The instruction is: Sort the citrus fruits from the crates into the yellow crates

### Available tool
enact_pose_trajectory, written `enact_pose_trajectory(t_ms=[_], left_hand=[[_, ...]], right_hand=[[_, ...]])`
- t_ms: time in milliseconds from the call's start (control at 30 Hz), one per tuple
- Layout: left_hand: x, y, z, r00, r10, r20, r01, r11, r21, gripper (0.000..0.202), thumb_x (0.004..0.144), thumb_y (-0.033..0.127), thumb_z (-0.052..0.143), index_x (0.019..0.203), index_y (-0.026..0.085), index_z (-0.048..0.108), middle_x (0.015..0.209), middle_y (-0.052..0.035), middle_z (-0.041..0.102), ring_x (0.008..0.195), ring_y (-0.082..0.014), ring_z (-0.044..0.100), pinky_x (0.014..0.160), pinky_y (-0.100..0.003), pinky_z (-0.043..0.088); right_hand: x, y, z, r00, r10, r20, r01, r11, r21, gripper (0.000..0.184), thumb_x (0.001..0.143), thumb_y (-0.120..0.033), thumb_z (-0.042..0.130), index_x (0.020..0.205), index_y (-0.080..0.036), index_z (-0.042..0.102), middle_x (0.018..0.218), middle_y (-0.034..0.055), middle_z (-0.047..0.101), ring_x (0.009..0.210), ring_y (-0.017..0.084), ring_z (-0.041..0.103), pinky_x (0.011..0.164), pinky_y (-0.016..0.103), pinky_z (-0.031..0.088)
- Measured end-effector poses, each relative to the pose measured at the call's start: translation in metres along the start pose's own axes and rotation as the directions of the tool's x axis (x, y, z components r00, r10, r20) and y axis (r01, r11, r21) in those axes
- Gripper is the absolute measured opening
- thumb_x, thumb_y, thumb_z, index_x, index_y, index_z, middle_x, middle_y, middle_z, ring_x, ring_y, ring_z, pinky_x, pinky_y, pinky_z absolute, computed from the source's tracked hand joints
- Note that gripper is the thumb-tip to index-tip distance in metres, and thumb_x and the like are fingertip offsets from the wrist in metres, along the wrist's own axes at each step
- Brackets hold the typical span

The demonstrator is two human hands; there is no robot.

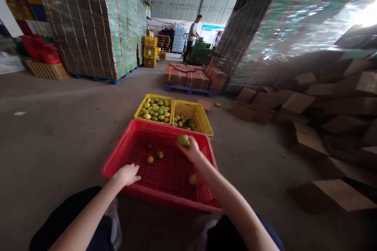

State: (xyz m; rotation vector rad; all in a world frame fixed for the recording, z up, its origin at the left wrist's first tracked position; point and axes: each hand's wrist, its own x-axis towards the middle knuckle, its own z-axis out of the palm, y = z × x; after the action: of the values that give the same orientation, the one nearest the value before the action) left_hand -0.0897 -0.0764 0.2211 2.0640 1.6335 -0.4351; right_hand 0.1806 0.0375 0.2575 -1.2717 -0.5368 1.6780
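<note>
A red plastic crate (173, 192) stands on the floor in front of me. Inside it lie a few loose fruits, among them a yellow one (150, 160), a greenish one (159, 155) and an orange-yellow one (192, 179). My right hand (191, 148), over the crate's far right part, is closed around a green mango-like fruit (183, 140). Over the left side of the crate hovers my left hand (128, 174), fingers apart and holding nothing. Behind stand a yellow crate (135, 114) full of yellow and green fruit and another yellow crate (206, 119), partly filled with greener fruit.
Flattened cardboard boxes (306, 141) are heaped on the right. Wrapped pallet stacks (88, 23) rise on both sides. Ahead, brown cartons (185, 78) sit on a blue pallet (188, 91). A person (192, 37) stands farther back beside green crates (200, 53).
</note>
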Motion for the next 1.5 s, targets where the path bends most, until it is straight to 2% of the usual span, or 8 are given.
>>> enact_pose_trajectory(t_ms=[100,167,367,633,767,1000,1233,1500], left_hand=[[0.001,0.000,0.001,0.999,0.026,-0.024,-0.026,1.000,-0.015,0.057,0.092,0.033,0.045,0.143,0.007,0.051,0.140,-0.0242,0.057,0.129,-0.0332,0.056,0.107,-0.044,0.044],[0.002,0.001,0.003,0.999,0.036,-0.019,-0.036,0.999,-0.009,0.057,0.091,0.033,0.046,0.142,0.007,0.051,0.139,-0.0241,0.058,0.127,-0.0335,0.058,0.105,-0.043,0.045],[0.002,0.004,0.012,1.000,0.016,-0.010,-0.016,0.998,0.060,0.052,0.093,0.031,0.046,0.137,0.006,0.056,0.132,-0.0264,0.061,0.119,-0.0376,0.063,0.099,-0.047,0.047],[0.010,-0.024,0.044,0.998,-0.034,0.047,0.031,0.998,0.058,0.051,0.098,0.043,0.041,0.133,0.012,0.059,0.126,-0.0206,0.066,0.114,-0.0336,0.066,0.097,-0.042,0.047],[0.024,-0.039,0.052,0.992,-0.028,0.123,0.039,0.995,-0.091,0.046,0.096,0.045,0.046,0.128,0.018,0.064,0.135,-0.0161,0.063,0.124,-0.0290,0.060,0.104,-0.036,0.042],[0.129,-0.030,0.062,0.959,-0.042,0.279,0.127,0.947,-0.295,0.032,0.086,0.036,0.059,0.110,0.019,0.071,0.123,-0.0107,0.071,0.116,-0.0263,0.063,0.101,-0.032,0.044],[0.253,0.001,0.102,0.950,-0.291,0.110,0.311,0.900,-0.304,0.070,0.079,0.030,0.071,0.141,0.012,0.046,0.157,-0.0254,0.032,0.140,-0.0408,0.039,0.113,-0.045,0.031],[0.281,0.004,0.139,0.924,-0.378,0.061,0.363,0.816,-0.450,0.059,0.085,0.017,0.059,0.141,0.014,0.041,0.150,-0.0239,0.033,0.130,-0.0354,0.051,0.109,-0.042,0.036]], right_hand=[[0.025,-0.061,-0.011,0.983,-0.097,-0.156,0.097,0.995,-0.003,0.029,0.093,-0.042,0.032,0.105,-0.028,0.054,0.082,0.0019,0.063,0.066,0.017,0.061,0.060,0.028,0.054],[0.027,-0.068,-0.031,0.978,-0.088,-0.188,0.081,0.996,-0.046,0.023,0.092,-0.036,0.037,0.102,-0.026,0.055,0.080,0.0015,0.063,0.063,0.016,0.061,0.061,0.029,0.054],[0.003,-0.001,-0.085,0.984,-0.014,-0.178,-0.024,0.978,-0.209,0.008,0.081,-0.021,0.052,0.079,-0.020,0.060,0.065,0.0037,0.064,0.052,0.018,0.059,0.056,0.031,0.049],[-0.020,0.022,-0.061,0.982,-0.088,0.169,0.147,0.914,-0.379,0.016,0.076,-0.032,0.067,0.087,-0.021,0.069,0.089,0.0028,0.075,0.076,0.014,0.069,0.072,0.025,0.052],[-0.037,0.017,-0.066,0.983,-0.052,0.179,0.104,0.950,-0.294,0.018,0.075,-0.031,0.070,0.087,-0.017,0.071,0.086,0.0043,0.076,0.074,0.014,0.070,0.072,0.026,0.052],[-0.027,-0.004,-0.088,0.996,0.023,0.086,-0.033,0.994,0.109,0.004,0.074,-0.020,0.066,0.077,-0.018,0.067,0.081,0.0045,0.075,0.079,0.018,0.072,0.077,0.031,0.057],[-0.014,-0.003,-0.104,0.987,0.156,0.044,-0.161,0.925,0.343,0.007,0.071,-0.015,0.061,0.076,-0.019,0.065,0.076,0.0032,0.070,0.074,0.015,0.068,0.072,0.027,0.058],[-0.034,-0.029,-0.146,1.000,0.023,-0.011,-0.018,0.942,0.335,0.009,0.077,-0.017,0.061,0.081,-0.024,0.065,0.080,0.0013,0.067,0.076,0.013,0.067,0.076,0.027,0.058]])
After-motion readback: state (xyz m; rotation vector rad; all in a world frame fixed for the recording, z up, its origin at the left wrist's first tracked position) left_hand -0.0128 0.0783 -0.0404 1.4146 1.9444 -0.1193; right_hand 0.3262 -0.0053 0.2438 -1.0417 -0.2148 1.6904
